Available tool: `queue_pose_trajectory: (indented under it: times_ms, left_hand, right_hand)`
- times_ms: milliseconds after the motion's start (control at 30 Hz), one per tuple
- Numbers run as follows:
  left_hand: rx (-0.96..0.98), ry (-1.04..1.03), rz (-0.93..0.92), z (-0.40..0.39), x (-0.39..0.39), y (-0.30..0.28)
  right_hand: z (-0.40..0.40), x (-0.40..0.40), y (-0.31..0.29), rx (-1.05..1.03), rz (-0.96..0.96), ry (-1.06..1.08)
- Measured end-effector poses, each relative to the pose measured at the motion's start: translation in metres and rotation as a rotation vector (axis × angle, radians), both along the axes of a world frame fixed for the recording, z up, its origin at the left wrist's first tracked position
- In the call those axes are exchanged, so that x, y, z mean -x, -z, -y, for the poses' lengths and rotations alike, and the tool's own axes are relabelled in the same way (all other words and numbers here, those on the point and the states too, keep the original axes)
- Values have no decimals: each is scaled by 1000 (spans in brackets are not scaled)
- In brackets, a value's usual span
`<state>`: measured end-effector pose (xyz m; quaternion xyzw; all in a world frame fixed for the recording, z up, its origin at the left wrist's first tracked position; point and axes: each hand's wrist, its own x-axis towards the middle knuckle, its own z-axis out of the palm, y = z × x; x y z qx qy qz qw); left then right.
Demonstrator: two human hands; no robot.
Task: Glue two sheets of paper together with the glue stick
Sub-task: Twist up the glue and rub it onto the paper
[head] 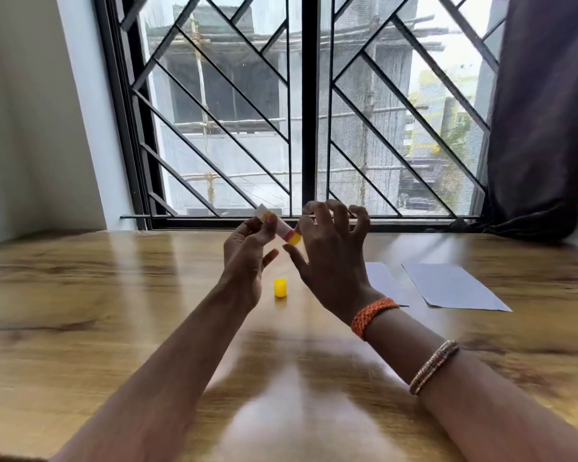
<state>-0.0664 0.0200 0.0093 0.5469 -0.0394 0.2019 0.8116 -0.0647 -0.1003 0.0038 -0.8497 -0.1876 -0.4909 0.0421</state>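
Observation:
My left hand (247,258) holds a white glue stick (283,231) up above the wooden table (114,295), tilted, with its yellow twist end (293,240) pointing right. My right hand (331,271) is at that yellow end, thumb below and index finger beside it, the other fingers spread wide. The stick's yellow cap (280,287) stands on the table under my hands. Two white sheets of paper lie flat to the right: one (384,281) is partly hidden by my right wrist, the other (454,288) is farther right. The picture is slightly blurred.
A window with a black metal grille (301,128) runs along the table's far edge. A dark curtain (548,111) hangs at the far right and touches the table's corner. A white wall (30,128) closes off the left side.

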Motion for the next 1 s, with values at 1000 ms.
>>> queue_pose_trajectory:
  times_ms: [1000]
  left_hand:
    - [-88,144,102,-2,3,-4]
  right_hand:
    - [-1,-6,2,-681,-463,-483]
